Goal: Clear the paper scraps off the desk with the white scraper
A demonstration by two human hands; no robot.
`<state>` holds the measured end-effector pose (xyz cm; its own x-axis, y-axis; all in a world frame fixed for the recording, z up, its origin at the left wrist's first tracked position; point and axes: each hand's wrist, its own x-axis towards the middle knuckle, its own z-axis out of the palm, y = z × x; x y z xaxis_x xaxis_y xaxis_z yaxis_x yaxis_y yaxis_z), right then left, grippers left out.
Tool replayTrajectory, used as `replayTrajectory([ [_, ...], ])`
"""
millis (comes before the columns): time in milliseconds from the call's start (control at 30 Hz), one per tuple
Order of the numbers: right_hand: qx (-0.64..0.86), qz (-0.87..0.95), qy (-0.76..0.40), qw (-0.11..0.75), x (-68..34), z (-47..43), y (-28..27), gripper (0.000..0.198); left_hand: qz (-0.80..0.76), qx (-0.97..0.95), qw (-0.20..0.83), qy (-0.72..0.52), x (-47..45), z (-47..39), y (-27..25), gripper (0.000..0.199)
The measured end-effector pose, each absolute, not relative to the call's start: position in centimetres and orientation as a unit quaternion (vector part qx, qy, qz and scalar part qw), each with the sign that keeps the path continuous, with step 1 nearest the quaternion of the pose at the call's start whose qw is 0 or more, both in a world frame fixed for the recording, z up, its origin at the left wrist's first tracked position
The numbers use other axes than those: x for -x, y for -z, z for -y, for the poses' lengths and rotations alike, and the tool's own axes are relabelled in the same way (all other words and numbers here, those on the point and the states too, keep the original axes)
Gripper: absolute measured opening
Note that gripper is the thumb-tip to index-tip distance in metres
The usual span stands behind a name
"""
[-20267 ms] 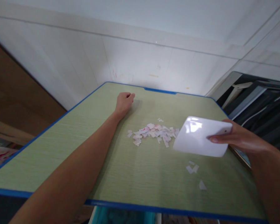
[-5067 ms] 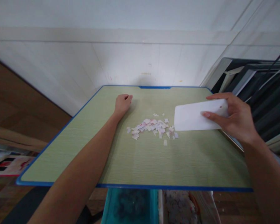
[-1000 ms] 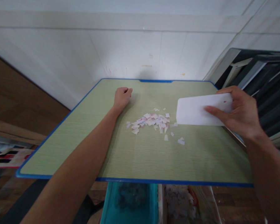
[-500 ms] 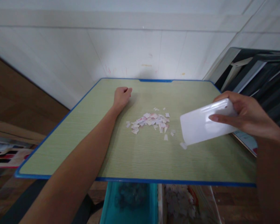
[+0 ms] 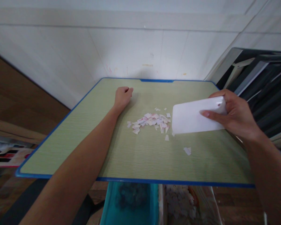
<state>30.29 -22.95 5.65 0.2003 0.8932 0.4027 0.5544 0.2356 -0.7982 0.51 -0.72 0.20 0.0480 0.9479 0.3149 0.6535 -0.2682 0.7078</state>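
right hand [image 5: 236, 113] farther left, thumb [image 5: 210, 115] on white panel [image 5: 186, 118], fingers [image 5: 219, 93] seemingly behind

The tabletop [image 5: 140, 159] is pale green with fine, streaky grain lines, its edging [image 5: 154, 180] bright blue. The paper scraps [image 5: 150, 120] are mostly white — some tinged pink. The flat plate [image 5: 186, 118] is plain white with one small reddish-brown dot. The wall [image 5: 135, 47] is off-white, marked faintly red and yellow; the bin [image 5: 107, 206] is turquoise, the floor [image 5: 234, 204] brown with a wood pattern.
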Motion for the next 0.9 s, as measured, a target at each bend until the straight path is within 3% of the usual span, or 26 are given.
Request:
replayTrajectory([
  [333,0.563,0.654,-0.139,0.486,-28.7,22.9,-5.3,0.028,-0.577,-0.694,0.192,-0.385,-0.6,0.9,-0.2,0.033],
  [567,0.546,0.662,-0.293,0.421,-30.5,24.1,-6.0,0.030,-0.573,-0.697,0.192,-0.386,-0.7,1.0,-0.4,0.034],
  [767,0.553,0.634,-0.181,0.510,-28.9,23.2,-5.5,0.033,-0.571,-0.698,0.187,-0.388,-0.6,0.7,-0.1,0.032],
  [900,0.546,0.667,-0.189,0.470,-28.7,23.1,-5.4,0.028,-0.565,-0.698,0.189,-0.396,-0.6,0.6,0.0,0.033],
])
